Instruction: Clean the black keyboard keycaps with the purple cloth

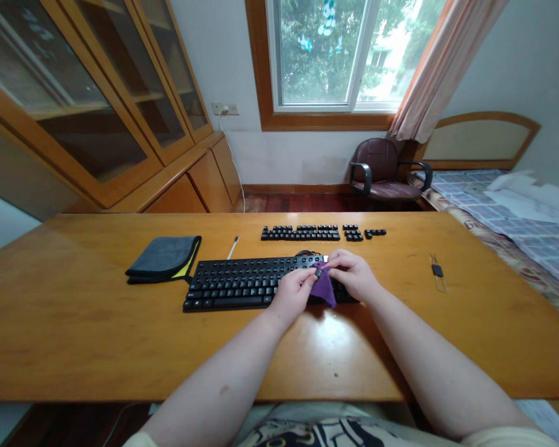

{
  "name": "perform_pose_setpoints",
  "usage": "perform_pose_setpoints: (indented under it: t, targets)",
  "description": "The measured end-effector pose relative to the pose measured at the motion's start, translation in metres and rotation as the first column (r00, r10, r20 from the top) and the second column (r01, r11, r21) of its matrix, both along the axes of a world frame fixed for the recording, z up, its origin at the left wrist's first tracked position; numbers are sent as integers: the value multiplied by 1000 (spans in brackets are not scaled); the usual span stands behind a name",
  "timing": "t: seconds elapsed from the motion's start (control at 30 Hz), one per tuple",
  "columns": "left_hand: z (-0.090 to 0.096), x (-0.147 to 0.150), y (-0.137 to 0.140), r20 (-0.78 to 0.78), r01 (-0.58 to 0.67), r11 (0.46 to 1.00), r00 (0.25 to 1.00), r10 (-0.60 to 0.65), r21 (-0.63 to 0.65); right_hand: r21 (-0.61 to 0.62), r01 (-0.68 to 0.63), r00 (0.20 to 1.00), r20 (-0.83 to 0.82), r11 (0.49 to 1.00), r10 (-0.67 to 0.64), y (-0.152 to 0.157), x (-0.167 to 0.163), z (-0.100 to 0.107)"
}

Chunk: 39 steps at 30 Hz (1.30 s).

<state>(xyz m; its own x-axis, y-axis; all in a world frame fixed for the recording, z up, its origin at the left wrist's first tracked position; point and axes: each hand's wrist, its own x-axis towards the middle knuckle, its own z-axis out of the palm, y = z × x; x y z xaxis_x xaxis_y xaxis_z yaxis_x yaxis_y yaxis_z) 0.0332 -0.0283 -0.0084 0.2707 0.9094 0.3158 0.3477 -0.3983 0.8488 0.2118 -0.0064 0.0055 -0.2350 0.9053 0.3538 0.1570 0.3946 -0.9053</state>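
A black keyboard [235, 284] lies on the wooden desk in front of me, its upper rows showing bare switch spots without caps. Over its right part, my left hand [294, 290] pinches a small dark keycap [318, 272]. My right hand [351, 273] grips a purple cloth [325, 290] against that keycap, and the cloth hangs down over the keyboard's front edge. Both hands hide the keyboard's right end. Behind it, loose black keycaps [300, 233] stand in rows.
To the left lie a folded grey cloth [163, 256] with yellow lining and a small white-handled brush [233, 248]. A wire keycap puller [437, 271] rests at the right of the desk [97, 347]. Beyond are a chair [377, 164], a bed and a glass-fronted cabinet.
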Motion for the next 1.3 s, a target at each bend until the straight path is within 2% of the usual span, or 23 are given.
perform_pose_setpoints:
  t: [0.33, 0.47, 0.67, 0.83, 0.93, 1.17, 1.3]
  targets:
    - [-8, 3, 2, 79, -62, 997, 995, 66, -45, 62, -13, 997, 83, 998, 8, 0, 3, 8]
    - [-11, 5, 1, 180, -51, 993, 981, 69, -103, 80, 9, 997, 70, 997, -15, -2, 0, 9]
    - [-7, 9, 1, 367, -19, 976, 925, 100, -218, 90, 69, 997, 17, 994, -71, -3, 0, 6]
    - [-2, 10, 4, 492, -54, 955, 847, 199, -292, 118, -1, 999, 34, 993, -3, -3, -1, 2]
    - [-4, 11, 5, 499, -20, 947, 846, 187, -321, 122, -7, 998, 65, 993, -1, -4, -4, 1]
    - [-7, 12, 4, 518, 74, 940, 847, 117, -333, 120, 76, 994, 71, 990, -85, -4, -4, 0]
    - [-6, 11, 4, 509, 38, 947, 850, 138, -319, 133, 82, 993, 70, 988, -92, -4, -6, -1]
